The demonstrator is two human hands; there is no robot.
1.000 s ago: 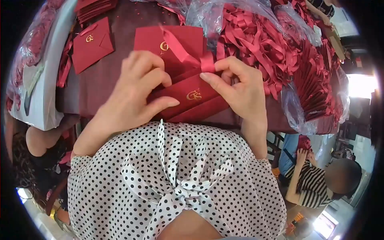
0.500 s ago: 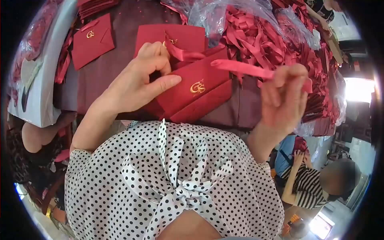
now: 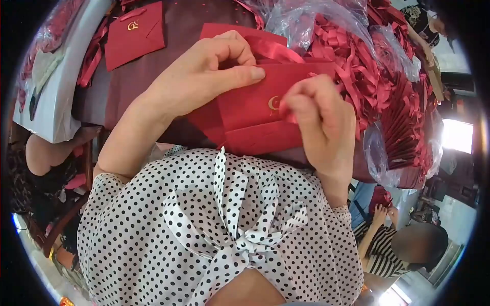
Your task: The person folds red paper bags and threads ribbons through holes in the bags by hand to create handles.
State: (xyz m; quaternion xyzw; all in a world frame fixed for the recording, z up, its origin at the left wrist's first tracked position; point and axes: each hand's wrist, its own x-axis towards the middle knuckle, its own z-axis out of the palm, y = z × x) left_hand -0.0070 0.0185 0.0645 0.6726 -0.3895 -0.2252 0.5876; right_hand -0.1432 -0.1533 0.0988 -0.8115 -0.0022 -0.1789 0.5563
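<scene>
A red paper gift bag (image 3: pixel 247 109) with a gold logo lies in front of me at the table's near edge. My left hand (image 3: pixel 219 64) pinches its upper left edge, thumb on the front panel, curled fingers partly hidden behind. A shiny red ribbon (image 3: pixel 278 51) arches over the bag's top edge beside those fingertips. Over the right part of the front panel is my right hand (image 3: pixel 326 125), slightly blurred, its fingertips closed on a small bit of red ribbon (image 3: pixel 289 113) by the logo. A second red bag (image 3: pixel 214 30) shows behind the first.
Another finished-looking red bag (image 3: pixel 135 43) lies at the back left. A pile of loose red ribbons (image 3: pixel 352 76) and clear plastic wrap (image 3: pixel 298 23) fill the right side. A white box edge (image 3: pixel 56 115) stands left. A person in a striped top (image 3: pixel 380 250) sits at right.
My right hand has come left and down from beyond the bag's right side to its front panel, with ribbon in its fingertips. The view has shifted; the left hand still grips the bag.
</scene>
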